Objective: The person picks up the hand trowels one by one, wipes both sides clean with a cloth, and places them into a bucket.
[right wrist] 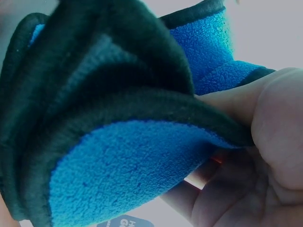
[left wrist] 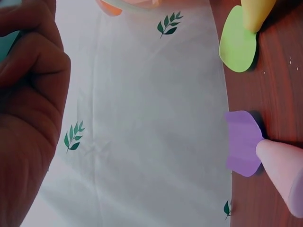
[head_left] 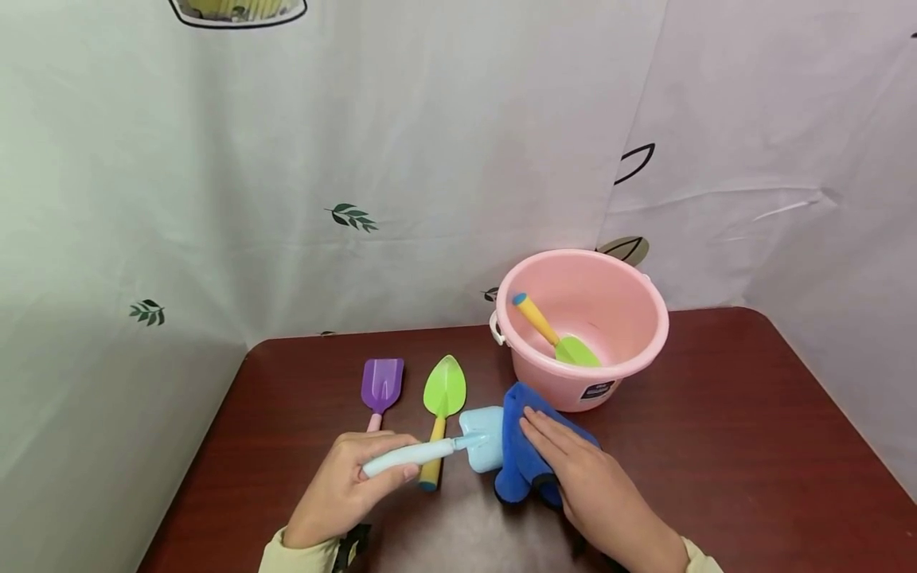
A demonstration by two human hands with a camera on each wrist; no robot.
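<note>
My left hand (head_left: 347, 481) grips the pale blue handle of a toy shovel (head_left: 483, 442), whose blade points right. Against that blade's right part lies a folded blue cloth (head_left: 526, 450) with dark edging, covering the blade's end. My right hand (head_left: 598, 489) holds the cloth, fingers extended over its top in the head view. From the right wrist camera, the cloth (right wrist: 128, 165) sits between thumb and fingers. The left wrist view shows curled fingers (left wrist: 38, 61) at its left edge; most of the shovel is out of that frame.
A green trowel (head_left: 445, 388) with a yellow handle lies just behind the held shovel. Left of it is a purple shovel (head_left: 382, 383) with a pink handle. The pink bucket (head_left: 530, 362) at the back right contains another green trowel (head_left: 575, 351). A patterned curtain (head_left: 430, 199) hangs behind the brown table (head_left: 716, 446).
</note>
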